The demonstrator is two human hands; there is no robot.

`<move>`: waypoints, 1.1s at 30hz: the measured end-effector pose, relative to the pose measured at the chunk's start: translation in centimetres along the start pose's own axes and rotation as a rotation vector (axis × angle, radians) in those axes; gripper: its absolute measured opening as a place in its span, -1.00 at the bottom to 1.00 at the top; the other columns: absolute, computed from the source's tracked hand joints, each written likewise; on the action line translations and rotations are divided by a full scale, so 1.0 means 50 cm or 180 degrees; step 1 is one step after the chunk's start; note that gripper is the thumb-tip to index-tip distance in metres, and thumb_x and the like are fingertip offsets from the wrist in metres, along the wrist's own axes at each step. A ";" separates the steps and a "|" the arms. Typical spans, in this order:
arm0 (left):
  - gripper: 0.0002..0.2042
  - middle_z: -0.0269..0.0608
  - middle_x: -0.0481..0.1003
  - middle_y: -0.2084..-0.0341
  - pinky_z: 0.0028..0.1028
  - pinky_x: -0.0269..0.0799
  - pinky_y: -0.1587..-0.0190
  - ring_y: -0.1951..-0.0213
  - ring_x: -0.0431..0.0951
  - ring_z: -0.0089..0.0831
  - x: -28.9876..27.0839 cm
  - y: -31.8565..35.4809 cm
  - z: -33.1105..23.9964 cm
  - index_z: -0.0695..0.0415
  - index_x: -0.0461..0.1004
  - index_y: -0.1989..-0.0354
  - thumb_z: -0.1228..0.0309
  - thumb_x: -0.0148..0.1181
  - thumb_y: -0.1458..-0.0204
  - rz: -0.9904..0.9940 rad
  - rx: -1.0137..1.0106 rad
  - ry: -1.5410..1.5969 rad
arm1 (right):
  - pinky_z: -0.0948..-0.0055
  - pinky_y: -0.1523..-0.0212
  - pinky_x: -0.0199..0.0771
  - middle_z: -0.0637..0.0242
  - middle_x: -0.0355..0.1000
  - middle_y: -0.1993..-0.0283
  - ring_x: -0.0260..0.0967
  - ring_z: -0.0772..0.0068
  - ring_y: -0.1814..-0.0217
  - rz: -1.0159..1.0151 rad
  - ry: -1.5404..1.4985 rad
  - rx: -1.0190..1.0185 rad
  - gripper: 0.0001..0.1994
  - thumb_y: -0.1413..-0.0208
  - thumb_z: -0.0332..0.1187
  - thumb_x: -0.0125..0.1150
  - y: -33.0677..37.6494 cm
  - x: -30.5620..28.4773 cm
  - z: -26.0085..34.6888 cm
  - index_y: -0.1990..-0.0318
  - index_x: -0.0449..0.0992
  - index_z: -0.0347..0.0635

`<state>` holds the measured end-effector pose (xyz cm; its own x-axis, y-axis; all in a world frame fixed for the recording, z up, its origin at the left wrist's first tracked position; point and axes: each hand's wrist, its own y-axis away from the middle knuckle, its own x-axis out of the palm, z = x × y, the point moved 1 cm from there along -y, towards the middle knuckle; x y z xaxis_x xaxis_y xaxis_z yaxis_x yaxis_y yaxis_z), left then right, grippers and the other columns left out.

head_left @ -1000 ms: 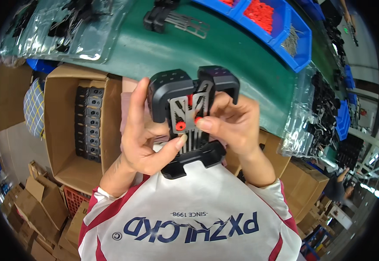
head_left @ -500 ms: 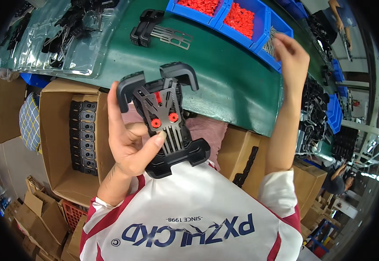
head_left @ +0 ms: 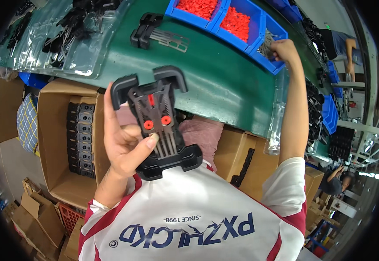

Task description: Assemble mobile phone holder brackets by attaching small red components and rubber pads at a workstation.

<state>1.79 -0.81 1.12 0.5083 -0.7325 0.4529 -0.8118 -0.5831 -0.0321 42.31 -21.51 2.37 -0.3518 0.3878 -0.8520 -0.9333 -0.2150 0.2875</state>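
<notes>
Two hands: we have the left hand (head_left: 122,150) left of centre and the right hand (head_left: 286,53) at the upper right of the frame.
Left grip: our fingers and thumb are closed on the black holder (head_left: 168,141), thumb on its front, fingers along its left side.
Black holder: we have it near the middle of the frame, raised in front of our white shirt (head_left: 189,204) and tilted a little, two hooked arms at the top.
Red wheels (head_left: 166,120): we see two, side by side on the holder's face.
Right reach: our fingers are curled together at the thin metal pins (head_left: 266,42); we cannot tell whether they pinch one.
Blue bins (head_left: 267,64): we find them along the top right of the worktop (head_left: 220,87), with red pieces (head_left: 235,24) beside the pins.
Second holder (head_left: 143,35): we see it lying on the worktop, upper middle, its metal strips pointing right.
Plastic tray (head_left: 87,65): upper left, under dark parts (head_left: 70,32).
Cardboard box (head_left: 55,143): at left we see black pieces (head_left: 81,139) stacked inside.
Pink cloth (head_left: 202,132): we see it right of the holder.
</notes>
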 end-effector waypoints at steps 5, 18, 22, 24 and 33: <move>-0.04 -0.08 0.57 0.49 -0.83 0.19 0.48 0.64 0.38 -0.66 0.000 -0.015 0.019 0.18 -0.48 -0.39 0.74 0.02 0.14 0.0354 0.0496 -0.0034 | 0.78 0.67 0.24 0.37 0.33 0.65 0.18 0.66 0.69 0.0097 -0.0628 0.0131 -0.87 0.02 -0.47 0.20 0.023 -0.036 -0.004 0.36 0.55 -0.37; -0.03 0.00 0.58 0.37 -0.81 0.20 0.48 0.62 0.40 -0.62 -0.019 -0.017 0.018 0.10 -0.49 -0.40 0.77 -0.01 0.13 0.0439 -0.0087 0.0275 | 0.75 0.45 0.39 0.13 0.48 0.32 0.31 0.63 0.47 -0.0087 -0.3163 -0.0652 -0.80 -0.08 -0.54 0.13 0.075 -0.007 -0.010 0.15 0.48 -0.47; -0.04 0.03 0.57 0.38 -0.81 0.17 0.52 0.63 0.39 -0.63 -0.033 -0.030 0.035 0.09 -0.52 -0.40 0.77 -0.02 0.10 0.0571 0.0053 0.0355 | 0.71 0.38 0.43 0.01 0.45 0.19 0.35 0.57 0.42 0.0266 -0.4028 -0.0864 -0.73 -0.09 -0.57 0.10 0.155 0.048 0.046 0.03 0.40 -0.48; -0.04 0.03 0.57 0.40 -0.81 0.15 0.53 0.63 0.39 -0.63 -0.030 -0.040 0.033 0.09 -0.53 -0.39 0.77 -0.02 0.09 0.0553 0.0037 0.0280 | 0.70 0.41 0.42 0.00 0.44 0.19 0.34 0.54 0.43 0.0438 -0.4287 -0.0949 -0.76 -0.08 -0.58 0.09 0.202 0.077 0.063 0.08 0.41 -0.47; -0.06 0.00 0.57 0.46 -0.82 0.13 0.54 0.63 0.40 -0.64 -0.019 -0.053 0.035 0.09 -0.54 -0.39 0.75 0.00 0.05 0.0606 -0.0190 0.0428 | 0.60 0.42 0.34 0.09 0.43 0.34 0.30 0.43 0.48 0.1407 -0.4638 -0.1746 -0.70 0.06 -0.62 0.11 0.416 0.209 0.140 0.10 0.40 -0.36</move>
<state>3.98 0.84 -0.79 0.3048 -0.7716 0.5584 -0.9069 -0.4143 -0.0774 18.72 -15.67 2.49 -0.6361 0.6198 0.4595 -0.7218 -0.6885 -0.0704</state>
